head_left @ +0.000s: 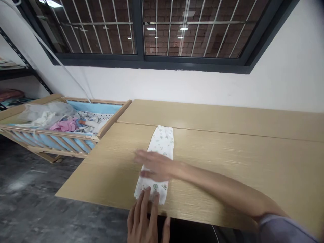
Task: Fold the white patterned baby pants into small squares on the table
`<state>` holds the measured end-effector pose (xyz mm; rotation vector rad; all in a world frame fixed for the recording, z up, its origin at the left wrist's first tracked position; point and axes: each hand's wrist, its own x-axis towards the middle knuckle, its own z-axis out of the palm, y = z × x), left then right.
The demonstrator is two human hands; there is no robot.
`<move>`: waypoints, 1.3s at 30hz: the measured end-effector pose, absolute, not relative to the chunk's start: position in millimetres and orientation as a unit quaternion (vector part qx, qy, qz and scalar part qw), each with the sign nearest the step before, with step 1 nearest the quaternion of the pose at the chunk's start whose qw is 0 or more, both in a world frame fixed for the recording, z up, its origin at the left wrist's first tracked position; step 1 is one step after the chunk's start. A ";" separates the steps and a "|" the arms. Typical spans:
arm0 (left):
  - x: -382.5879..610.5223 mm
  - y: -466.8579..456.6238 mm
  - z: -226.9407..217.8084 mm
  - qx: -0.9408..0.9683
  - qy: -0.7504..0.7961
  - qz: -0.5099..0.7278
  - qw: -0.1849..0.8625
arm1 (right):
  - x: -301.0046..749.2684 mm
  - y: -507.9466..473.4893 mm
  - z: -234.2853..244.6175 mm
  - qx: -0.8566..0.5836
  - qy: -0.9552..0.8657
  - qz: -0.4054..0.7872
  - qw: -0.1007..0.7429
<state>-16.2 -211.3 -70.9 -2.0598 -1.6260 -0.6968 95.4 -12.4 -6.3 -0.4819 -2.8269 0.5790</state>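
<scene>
Wooden table [227, 158]: right hand [154, 165] reaches flat across folded cloth [162, 143].

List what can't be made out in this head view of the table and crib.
Head view:
Middle of the white printed folded cloth: hidden by the motion-blurred right hand.
Left hand, wrist: cut off by the bottom edge.
Heaped clothes in the wooden crib: too jumbled to identify.
Black metal shelf: cut off by the left edge.

Your white cloth [162, 145] lies flat on the wood table [253, 168], folded into a long, thin strip with little green prints on it. Your left hand [143, 216] touches its near end with the fingertips, and your right hand [154, 165] is over its middle.
</scene>
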 end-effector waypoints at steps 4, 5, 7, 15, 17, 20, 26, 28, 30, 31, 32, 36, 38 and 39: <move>-7.9 -219.2 -95.6 -0.719 -0.616 -0.230 0.225 | 106.1 -53.0 -21.1 -0.064 -0.975 0.198 0.072; -7.2 -220.4 -98.9 -0.718 -0.619 -0.226 0.225 | 107.4 -54.6 -24.0 -0.056 -0.976 0.197 0.074; -5.9 -221.4 -101.8 -0.716 -0.623 -0.223 0.222 | 108.6 -49.2 -28.9 -0.054 -0.976 0.197 0.072; -8.9 -219.1 -91.4 -0.724 -0.612 -0.222 0.228 | 116.1 44.9 -42.7 -0.185 -0.963 0.192 0.042; -13.5 -218.3 -87.2 -0.743 -0.588 -0.210 0.239 | 121.7 76.0 -46.2 -0.229 -0.957 0.177 0.034; -19.0 -216.6 -81.7 -0.757 -0.568 -0.198 0.253 | 131.5 117.4 -49.7 -0.292 -0.944 0.152 0.030; -20.7 -213.2 -78.4 -0.760 -0.558 -0.186 0.276 | 143.7 156.4 -50.5 -0.336 -0.929 0.151 0.044; -20.5 -213.0 -78.6 -0.763 -0.553 -0.183 0.281 | 143.4 154.8 -49.1 -0.336 -0.928 0.152 0.052; -21.5 -212.8 -77.6 -0.758 -0.559 -0.187 0.277 | 141.7 144.6 -45.7 -0.337 -0.927 0.148 0.077; -23.1 -212.4 -76.3 -0.758 -0.562 -0.193 0.271 | 140.7 135.7 -43.0 -0.336 -0.926 0.144 0.099; -25.7 -211.5 -74.2 -0.761 -0.561 -0.199 0.258 | 139.9 123.9 -39.5 -0.333 -0.924 0.139 0.126; -47.2 -201.5 -60.2 -0.786 -0.544 -0.233 0.176 | 142.6 51.5 -21.7 -0.268 -0.930 0.145 0.207; -61.3 -193.5 -52.7 -0.797 -0.533 -0.242 0.144 | 148.4 7.7 -14.5 -0.217 -0.943 0.172 0.186; -67.7 -189.5 -49.7 -0.806 -0.522 -0.244 0.132 | 152.0 -13.4 -12.6 -0.189 -0.952 0.180 0.161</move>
